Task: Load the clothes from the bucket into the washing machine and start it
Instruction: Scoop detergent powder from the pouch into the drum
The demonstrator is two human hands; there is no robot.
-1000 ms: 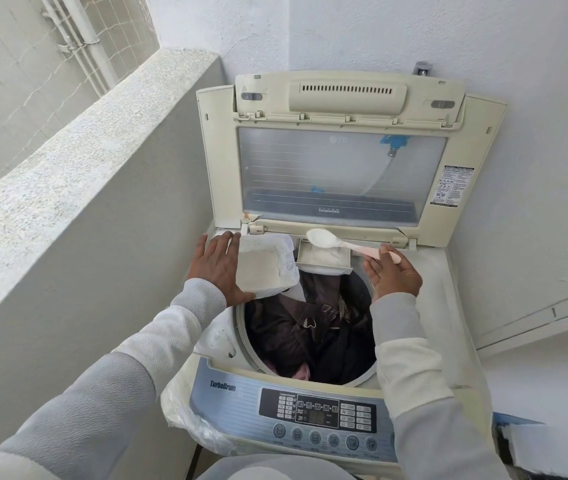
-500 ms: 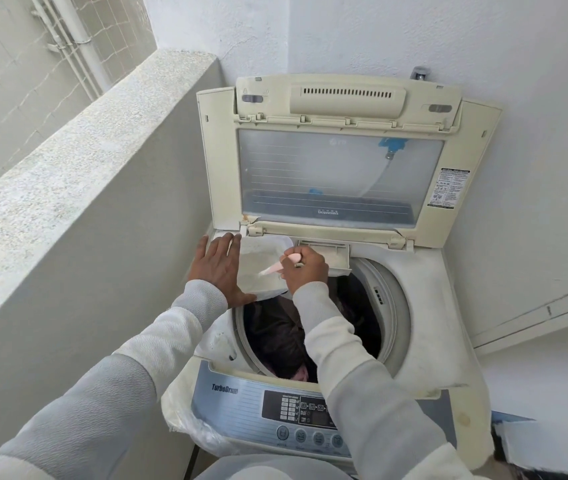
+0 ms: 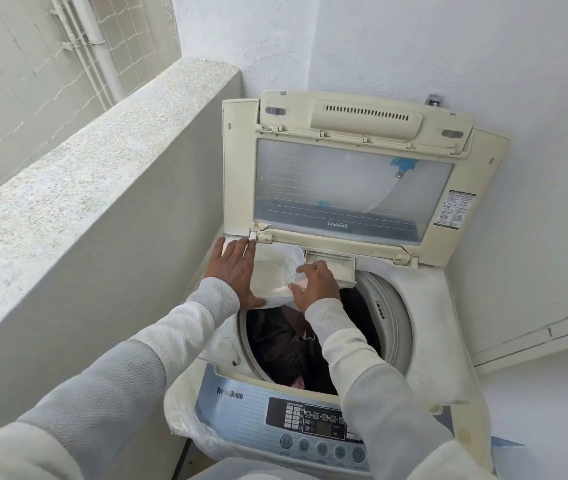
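Top-loading washing machine [image 3: 424, 341] seen from above, lid raised. Dark clothes [image 3: 282, 344] lie inside the drum, filling its lower part; a small pink patch of fabric shows at the near edge of the pile. No bucket is in view.

The detergent drawer [image 3: 338, 265] sits at the far rim of the drum opening, just under the hinge line. Beside it to the left, a white detergent bag [image 3: 272, 271] stands open over the far left rim of the drum, pale powder visible inside.

The left hand [image 3: 232, 268] lies flat against the bag's left side. Its fingers [image 3: 237, 247] are straight and close together, pointing away from the person, with the thumb stretched along the bag's near lower edge.

The right hand [image 3: 317, 284] is at the bag's right edge, above the clothes. Its fingers [image 3: 310, 266] are curled over the bag's rim and its thumb pinches the plastic from the near side. A pink handle [image 3: 284, 289] shows at the thumb; whether the hand also grips it cannot be told.

The lid [image 3: 345, 188], cream with a translucent window, leans back against the white wall [image 3: 414, 46] and carries a printed sticker [image 3: 454, 209] on its right frame. The control panel [image 3: 313, 424], blue-grey with a dark display and a row of round buttons, runs along the near edge, partly behind the right sleeve [image 3: 376, 403].

Crumpled clear plastic sheeting [image 3: 185, 417] hangs at the machine's near left corner. A speckled parapet [image 3: 85, 188] borders the machine on the left, with pipes [image 3: 102, 46] beyond it.
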